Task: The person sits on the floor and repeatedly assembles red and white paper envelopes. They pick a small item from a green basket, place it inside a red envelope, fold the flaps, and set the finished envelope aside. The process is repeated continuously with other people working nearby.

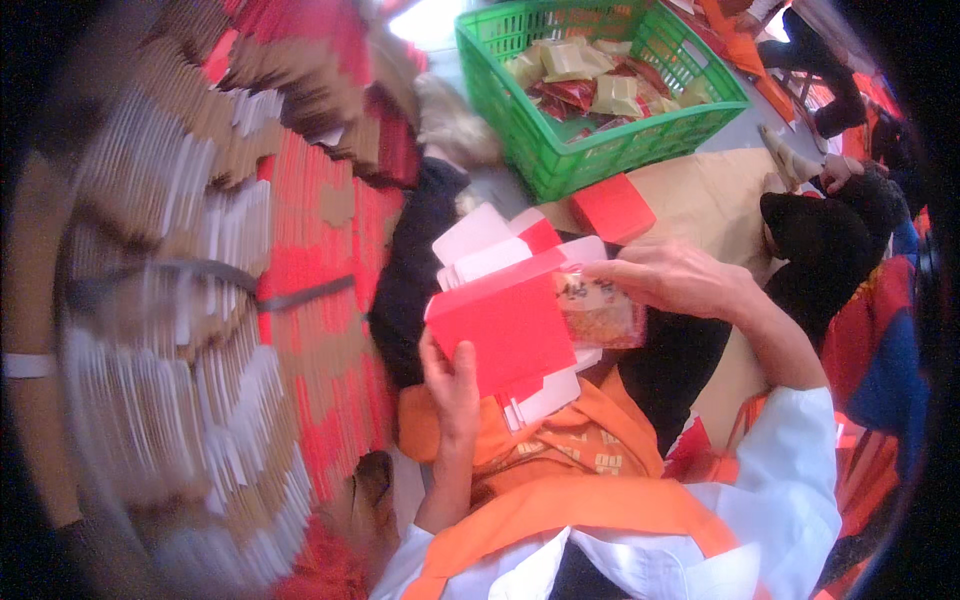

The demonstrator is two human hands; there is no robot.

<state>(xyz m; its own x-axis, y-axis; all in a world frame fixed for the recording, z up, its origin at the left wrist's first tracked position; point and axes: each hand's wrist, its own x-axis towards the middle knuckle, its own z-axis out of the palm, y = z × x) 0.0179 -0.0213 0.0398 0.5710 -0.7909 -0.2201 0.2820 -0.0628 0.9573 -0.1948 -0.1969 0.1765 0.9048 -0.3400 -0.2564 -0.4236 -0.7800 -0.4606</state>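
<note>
"What's the biggest worry here?"

"The tall stack of folded card filling the left of the frame. Its layers look loose and uneven, so a knocked elbow could spill some. A dark strap crosses it."

"And its texture?"

"Ridged: thin white, brown and red edges packed together, partly blurred."

"Next down in size?"

"The green crate, upper centre: rigid plastic, slotted walls, with glossy packets heaped inside."

"Then the carton?"

"The red carton is mid-frame above the orange apron. It's smooth, flat-faced card, with pale flaps sticking out at top and bottom. The left hand grips its lower left, thumb on the red face. Squeezed too hard, the panel could buckle."

"And the packet?"

"The clear packet is at the carton's right edge: shiny film, roughly rectangular, grainy orange-brown contents. It could snag on a flap if it met the edge askew, and crease or tear."

"Is the right hand pinching it?"

"Its fingers bend over the packet's top edge, but the thumb is hidden, so I can't tell."
</note>
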